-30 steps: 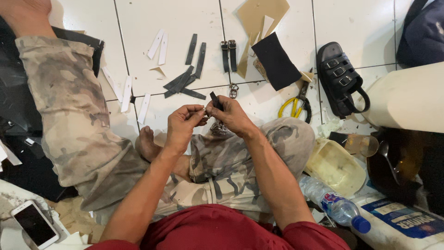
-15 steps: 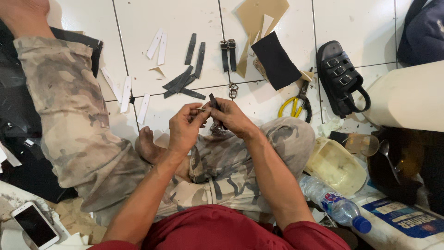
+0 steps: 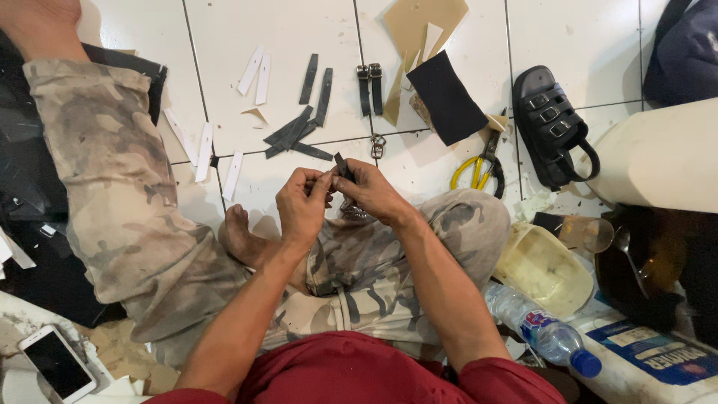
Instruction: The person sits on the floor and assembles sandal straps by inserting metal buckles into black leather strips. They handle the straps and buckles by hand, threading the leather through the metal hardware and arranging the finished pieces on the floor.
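Note:
I sit on a white tiled floor in camouflage trousers. My left hand [image 3: 301, 203] and my right hand [image 3: 372, 192] meet over my lap and together pinch a narrow black strap [image 3: 343, 167], whose upper end sticks up between the fingertips. A small metal buckle seems to hang under the strap, mostly hidden by my fingers. Just beyond my hands several more black straps [image 3: 299, 133] lie fanned on the floor, with two buckled straps [image 3: 369, 84] further back.
White strips [image 3: 255, 69] lie at the left. Yellow-handled scissors [image 3: 479, 166], a black pad [image 3: 446, 98], tan card pieces [image 3: 422, 22] and a black sandal [image 3: 551, 123] lie to the right. A plastic bottle [image 3: 542, 329], a cream tub [image 3: 544, 268] and a phone [image 3: 57, 365] are near me.
My hands have barely shifted; the fingers keep working the strap, which now stands a little more upright between them.

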